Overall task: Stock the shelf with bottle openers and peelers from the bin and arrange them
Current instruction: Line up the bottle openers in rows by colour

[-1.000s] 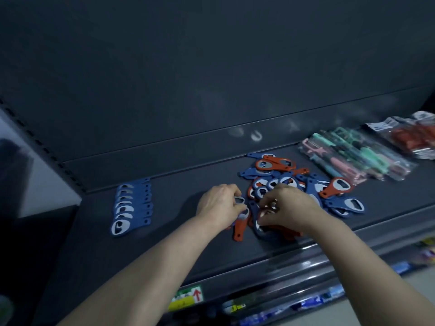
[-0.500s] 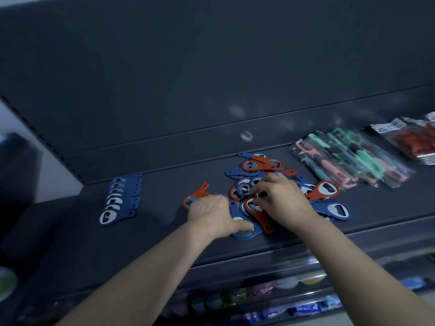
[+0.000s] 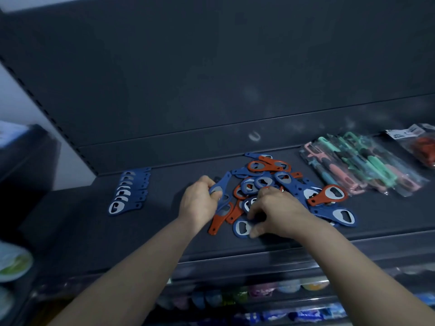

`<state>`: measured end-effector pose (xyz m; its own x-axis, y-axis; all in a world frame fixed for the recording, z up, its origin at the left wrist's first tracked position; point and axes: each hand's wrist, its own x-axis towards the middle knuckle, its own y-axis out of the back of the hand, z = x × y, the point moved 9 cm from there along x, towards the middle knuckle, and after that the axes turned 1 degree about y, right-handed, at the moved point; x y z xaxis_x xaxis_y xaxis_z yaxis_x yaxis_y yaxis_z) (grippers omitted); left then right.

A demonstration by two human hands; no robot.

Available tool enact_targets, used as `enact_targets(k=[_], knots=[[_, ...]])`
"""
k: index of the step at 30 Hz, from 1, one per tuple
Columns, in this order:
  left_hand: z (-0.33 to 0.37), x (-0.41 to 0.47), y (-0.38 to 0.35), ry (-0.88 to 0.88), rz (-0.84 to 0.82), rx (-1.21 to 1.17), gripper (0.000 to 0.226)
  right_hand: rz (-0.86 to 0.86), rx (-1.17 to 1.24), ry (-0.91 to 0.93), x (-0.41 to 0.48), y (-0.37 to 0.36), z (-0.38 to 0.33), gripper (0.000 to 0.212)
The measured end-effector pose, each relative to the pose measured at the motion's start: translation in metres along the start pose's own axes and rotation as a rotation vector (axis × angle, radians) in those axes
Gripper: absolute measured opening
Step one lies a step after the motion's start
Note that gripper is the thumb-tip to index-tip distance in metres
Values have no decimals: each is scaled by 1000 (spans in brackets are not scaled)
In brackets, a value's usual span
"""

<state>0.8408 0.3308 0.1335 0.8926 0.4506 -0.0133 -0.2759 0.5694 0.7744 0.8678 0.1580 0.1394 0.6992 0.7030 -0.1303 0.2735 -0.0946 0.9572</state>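
Colourful packaged goods (image 3: 270,290) on the lower tier, green-and-white round packs (image 3: 13,262) at left, dark box (image 3: 28,156) above

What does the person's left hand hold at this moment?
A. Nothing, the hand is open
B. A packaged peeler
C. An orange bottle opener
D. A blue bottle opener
D: the fingers of the left hand are curled round the head of a blue bottle opener, and its handle sticks out above them.
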Motion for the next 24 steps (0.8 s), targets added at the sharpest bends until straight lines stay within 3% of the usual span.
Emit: enact_targets(k=[3, 8, 13, 17, 24], knots=[[-1, -4, -2, -16, -25, -46, 6, -77, -175, 12, 4, -4, -8, 56], [-6, -13, -5, -28, -65, -182, 10, -151, -197, 25, 10, -8, -13, 51], [-33, -14, 18, 9, -8, -314, 21, 38, -101, 46, 20, 4, -27, 32], [-65, -18, 55, -2, 52, -287, 23, 199, 196, 59, 38, 14, -56, 27], [-168, -23, 129, 172, 133, -203, 18, 154, 244, 218, 86, -14, -151, 31]])
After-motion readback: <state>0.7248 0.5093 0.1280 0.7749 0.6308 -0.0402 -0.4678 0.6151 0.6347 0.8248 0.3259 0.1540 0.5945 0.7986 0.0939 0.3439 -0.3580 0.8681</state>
